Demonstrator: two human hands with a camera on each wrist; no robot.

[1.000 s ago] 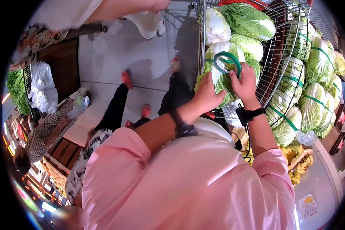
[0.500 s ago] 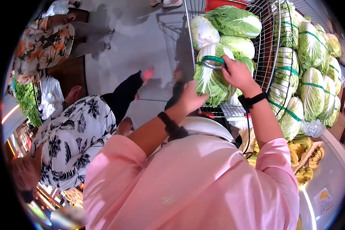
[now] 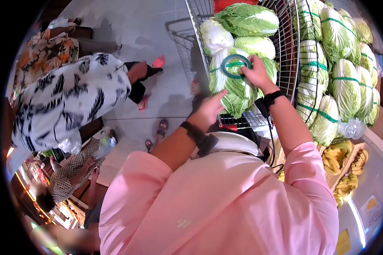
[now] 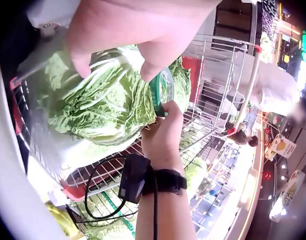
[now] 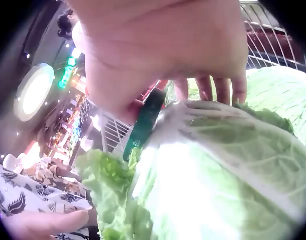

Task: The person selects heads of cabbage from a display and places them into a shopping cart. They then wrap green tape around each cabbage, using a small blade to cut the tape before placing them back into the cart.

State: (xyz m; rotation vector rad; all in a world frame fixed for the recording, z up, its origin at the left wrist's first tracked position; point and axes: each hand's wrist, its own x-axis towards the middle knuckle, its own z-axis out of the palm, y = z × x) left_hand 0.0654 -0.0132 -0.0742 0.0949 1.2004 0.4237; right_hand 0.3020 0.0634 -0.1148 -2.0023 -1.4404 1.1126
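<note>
I see a grey tiled shop floor (image 3: 157, 63) with shoppers, then a wire cart (image 3: 285, 38) stacked with napa cabbages. My left hand (image 3: 208, 111) presses straight fingers against one cabbage (image 3: 232, 91); my right hand (image 3: 253, 73) pinches a green tape roll (image 3: 233, 66) on it.

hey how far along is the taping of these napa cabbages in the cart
Done: the napa cabbages on the rack already wear green bands. In hand: the right hand holds the green tape roll against the cabbage in the wire cart; the left hand steadies it. Left: the three cabbages behind look unbanded.
</note>
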